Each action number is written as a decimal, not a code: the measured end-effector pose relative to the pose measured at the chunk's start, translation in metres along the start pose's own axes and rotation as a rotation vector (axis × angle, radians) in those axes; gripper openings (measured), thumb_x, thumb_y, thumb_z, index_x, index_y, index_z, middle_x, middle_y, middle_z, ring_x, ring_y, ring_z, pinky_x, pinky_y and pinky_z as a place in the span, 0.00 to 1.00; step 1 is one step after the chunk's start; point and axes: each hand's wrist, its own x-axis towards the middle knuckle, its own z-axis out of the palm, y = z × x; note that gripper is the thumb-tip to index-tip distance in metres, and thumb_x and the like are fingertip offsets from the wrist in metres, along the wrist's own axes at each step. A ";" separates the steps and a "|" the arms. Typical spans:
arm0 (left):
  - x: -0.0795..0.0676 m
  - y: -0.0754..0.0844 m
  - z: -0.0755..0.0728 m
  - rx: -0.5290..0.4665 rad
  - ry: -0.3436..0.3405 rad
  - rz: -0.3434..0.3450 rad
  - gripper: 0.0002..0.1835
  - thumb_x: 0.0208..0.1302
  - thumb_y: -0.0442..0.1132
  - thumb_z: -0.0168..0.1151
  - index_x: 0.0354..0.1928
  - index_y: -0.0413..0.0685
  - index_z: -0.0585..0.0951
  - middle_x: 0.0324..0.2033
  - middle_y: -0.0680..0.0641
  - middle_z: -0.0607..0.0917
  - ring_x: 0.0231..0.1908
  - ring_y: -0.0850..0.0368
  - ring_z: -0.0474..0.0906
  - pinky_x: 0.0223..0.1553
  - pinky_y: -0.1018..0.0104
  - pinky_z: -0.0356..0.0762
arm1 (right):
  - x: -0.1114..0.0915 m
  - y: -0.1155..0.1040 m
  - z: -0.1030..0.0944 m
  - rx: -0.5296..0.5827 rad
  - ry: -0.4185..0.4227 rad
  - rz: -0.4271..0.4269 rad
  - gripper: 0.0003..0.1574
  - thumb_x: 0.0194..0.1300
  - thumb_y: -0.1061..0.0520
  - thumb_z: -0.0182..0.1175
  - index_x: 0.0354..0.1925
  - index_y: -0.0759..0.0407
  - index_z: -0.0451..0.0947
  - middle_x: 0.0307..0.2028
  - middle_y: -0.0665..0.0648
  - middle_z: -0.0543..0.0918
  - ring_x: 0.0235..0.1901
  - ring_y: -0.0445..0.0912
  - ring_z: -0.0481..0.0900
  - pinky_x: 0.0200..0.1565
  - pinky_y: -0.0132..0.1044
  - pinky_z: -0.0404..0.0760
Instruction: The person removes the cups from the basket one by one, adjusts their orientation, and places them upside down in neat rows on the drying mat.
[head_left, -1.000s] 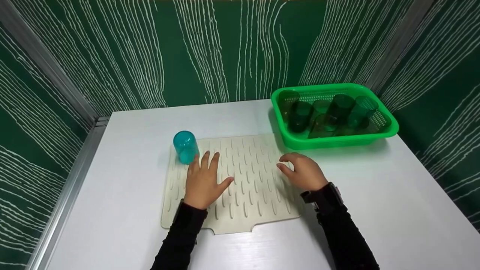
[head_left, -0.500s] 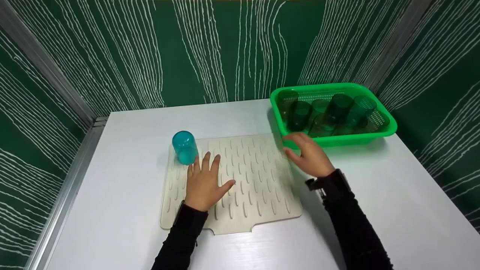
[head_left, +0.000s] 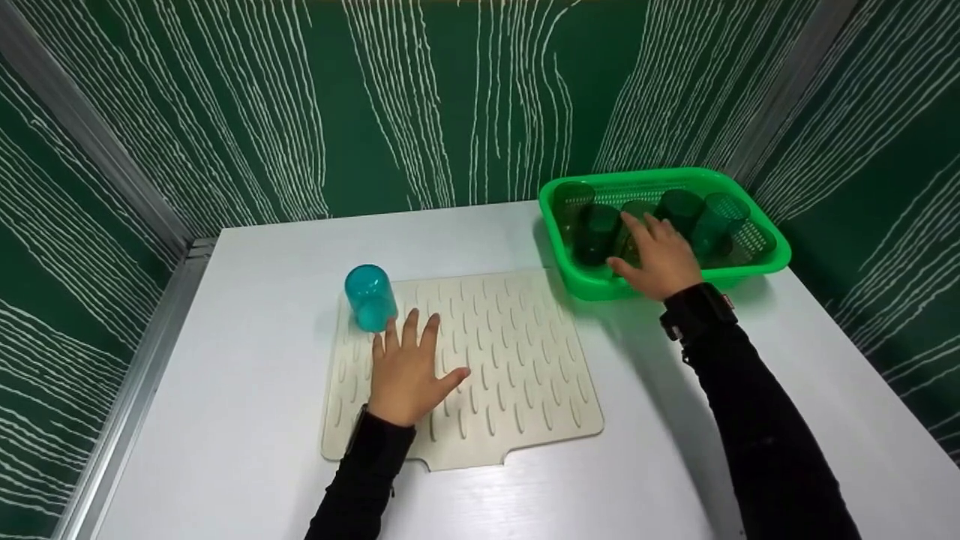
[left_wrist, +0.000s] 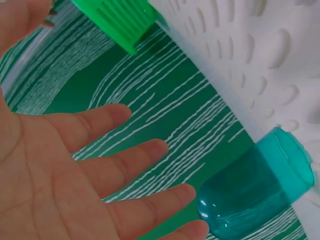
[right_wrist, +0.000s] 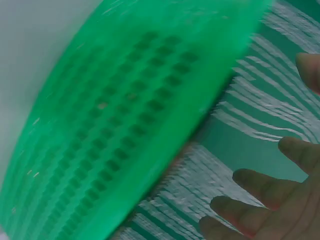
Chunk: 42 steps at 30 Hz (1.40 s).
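My left hand (head_left: 409, 375) hovers over the left part of a cream ridged drying mat (head_left: 510, 360), fingers spread and straight, holding nothing. Just beyond its fingertips a blue-teal cup (head_left: 370, 296) stands upside down on the mat's far left corner; the left wrist view shows the same cup (left_wrist: 250, 185) beside the fingers. My right hand (head_left: 664, 259) reaches over the near rim of a green plastic basket (head_left: 600, 289), fingers extended and apart from the thumb. Inside the basket stand several see-through cups, among them a dark cup (head_left: 598, 232) left of the hand. The hand partly hides others.
A white table (head_left: 262, 360) carries everything. Green walls with white wavy lines (head_left: 465, 105) close off the back and both sides. In the right wrist view the basket's slotted side (right_wrist: 130, 115) fills much of the frame, blurred.
My right hand has moved from above the mat's right side to the right and away from me, over the basket. The left hand and the blue-teal cup have stayed nearly still.
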 end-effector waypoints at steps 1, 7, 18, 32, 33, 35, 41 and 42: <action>0.000 0.000 0.000 -0.003 -0.002 -0.001 0.48 0.62 0.65 0.75 0.77 0.44 0.73 0.74 0.29 0.73 0.75 0.21 0.64 0.73 0.24 0.64 | 0.002 0.002 0.001 -0.014 -0.012 0.011 0.49 0.81 0.46 0.60 0.85 0.63 0.51 0.80 0.81 0.54 0.80 0.78 0.51 0.81 0.70 0.50; 0.000 0.001 -0.002 -0.005 0.005 -0.001 0.50 0.60 0.64 0.77 0.78 0.44 0.72 0.74 0.29 0.73 0.75 0.20 0.64 0.73 0.24 0.64 | 0.013 0.010 0.007 -0.109 -0.047 0.028 0.40 0.80 0.50 0.61 0.76 0.73 0.65 0.71 0.83 0.69 0.73 0.76 0.66 0.77 0.66 0.63; 0.000 0.003 -0.002 0.005 0.014 0.005 0.51 0.59 0.63 0.78 0.77 0.44 0.72 0.74 0.29 0.73 0.74 0.20 0.65 0.72 0.25 0.67 | 0.021 0.015 0.018 -0.054 -0.060 0.104 0.38 0.79 0.61 0.58 0.76 0.80 0.57 0.37 0.77 0.83 0.37 0.71 0.84 0.40 0.60 0.79; 0.000 0.001 -0.001 -0.010 -0.012 -0.011 0.49 0.61 0.62 0.78 0.77 0.44 0.72 0.74 0.29 0.73 0.75 0.20 0.65 0.73 0.26 0.66 | 0.023 0.017 0.015 -0.047 -0.132 0.163 0.29 0.82 0.61 0.52 0.67 0.85 0.67 0.53 0.86 0.80 0.53 0.78 0.81 0.56 0.69 0.80; 0.000 0.001 -0.001 -0.014 -0.020 -0.016 0.49 0.61 0.63 0.78 0.78 0.44 0.72 0.74 0.29 0.73 0.75 0.20 0.64 0.73 0.26 0.66 | 0.023 0.017 0.015 -0.049 -0.133 0.163 0.27 0.82 0.61 0.52 0.65 0.84 0.69 0.52 0.85 0.80 0.52 0.77 0.82 0.56 0.69 0.80; 0.001 0.000 -0.001 -0.023 -0.031 -0.021 0.49 0.61 0.63 0.77 0.78 0.45 0.72 0.75 0.29 0.72 0.76 0.20 0.63 0.74 0.26 0.65 | 0.022 0.017 0.016 -0.061 -0.125 0.159 0.25 0.82 0.61 0.52 0.63 0.83 0.71 0.50 0.84 0.81 0.51 0.77 0.82 0.54 0.69 0.81; 0.001 0.001 -0.001 -0.038 0.009 0.026 0.44 0.64 0.60 0.76 0.75 0.43 0.75 0.72 0.29 0.75 0.73 0.20 0.67 0.72 0.28 0.69 | 0.018 0.013 0.017 -0.087 -0.063 0.130 0.21 0.82 0.60 0.53 0.57 0.80 0.75 0.41 0.80 0.83 0.43 0.75 0.84 0.47 0.67 0.82; 0.001 0.001 -0.001 -0.042 0.024 0.040 0.43 0.65 0.59 0.76 0.74 0.42 0.76 0.71 0.29 0.76 0.72 0.21 0.69 0.71 0.30 0.70 | 0.017 0.011 0.016 -0.081 -0.050 0.125 0.20 0.82 0.60 0.53 0.56 0.79 0.75 0.40 0.80 0.82 0.42 0.75 0.84 0.46 0.67 0.81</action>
